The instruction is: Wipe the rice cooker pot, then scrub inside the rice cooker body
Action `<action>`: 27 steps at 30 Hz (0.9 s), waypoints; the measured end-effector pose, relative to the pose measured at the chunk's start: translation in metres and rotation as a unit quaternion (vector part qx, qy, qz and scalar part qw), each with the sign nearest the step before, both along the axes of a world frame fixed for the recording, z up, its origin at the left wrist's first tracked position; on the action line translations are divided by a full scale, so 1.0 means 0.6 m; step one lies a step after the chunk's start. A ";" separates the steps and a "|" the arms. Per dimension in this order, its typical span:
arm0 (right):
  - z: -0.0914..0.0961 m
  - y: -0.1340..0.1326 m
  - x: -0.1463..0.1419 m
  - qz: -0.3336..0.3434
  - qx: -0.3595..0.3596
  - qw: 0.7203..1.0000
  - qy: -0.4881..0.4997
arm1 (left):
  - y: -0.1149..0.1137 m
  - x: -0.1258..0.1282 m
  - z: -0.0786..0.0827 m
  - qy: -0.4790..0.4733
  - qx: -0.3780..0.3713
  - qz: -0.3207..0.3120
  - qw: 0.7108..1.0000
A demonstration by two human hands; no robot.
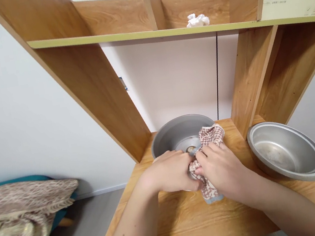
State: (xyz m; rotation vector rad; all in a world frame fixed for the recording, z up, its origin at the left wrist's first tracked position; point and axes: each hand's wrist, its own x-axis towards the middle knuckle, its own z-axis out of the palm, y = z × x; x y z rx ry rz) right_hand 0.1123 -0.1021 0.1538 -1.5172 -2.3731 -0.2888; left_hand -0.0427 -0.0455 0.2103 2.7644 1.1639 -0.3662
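Observation:
A round grey pot (pixel 166 136), like an electric cooker body with a small round disc in the middle of its base, sits on the wooden desktop. My left hand (pixel 174 171) is closed on its near rim, thumb on the outside. In my right hand (pixel 222 167) is a brown-and-white patterned cloth (pixel 211 135), bunched over the rim on the near right side. One end of the cloth hangs outside, above the desktop. Both hands nearly meet at the cloth, and they hide much of the near rim. The left fingertips are partly hidden.
A silver metal inner pot (pixel 282 150) stands to the right on the desktop (pixel 186 225). Wooden shelving rises behind, carrying crumpled white tissue (pixel 197 20) and a pale cling-film box (pixel 296 0). A patterned throw (pixel 19 211) covers furniture at the left.

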 end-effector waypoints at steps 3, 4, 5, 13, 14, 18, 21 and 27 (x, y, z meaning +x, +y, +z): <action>0.001 0.003 0.009 0.017 0.001 1.000 0.009 | 0.000 0.001 0.002 0.002 0.001 0.002 1.000; 0.003 0.004 0.014 0.029 -0.001 1.000 0.010 | -0.001 0.002 0.003 0.005 -0.001 0.002 1.000; 0.006 0.005 0.019 0.043 -0.004 0.999 0.010 | -0.001 0.002 0.004 0.007 -0.003 0.003 1.000; 0.036 0.005 0.044 0.074 -0.044 0.996 0.018 | -0.002 0.000 0.006 0.001 -0.004 -0.003 1.000; 0.036 0.005 0.044 0.073 -0.043 0.996 0.017 | -0.002 0.000 0.006 -0.001 -0.005 -0.005 1.000; 0.030 0.003 0.037 0.062 -0.035 0.997 0.008 | -0.002 0.001 0.004 -0.002 -0.003 -0.004 1.000; 0.018 0.002 0.025 0.042 -0.020 0.999 -0.002 | -0.002 0.002 0.004 0.004 0.001 0.000 1.000; 0.005 0.003 0.013 0.015 -0.011 1.000 0.002 | -0.003 0.003 0.006 0.014 0.000 -0.001 1.000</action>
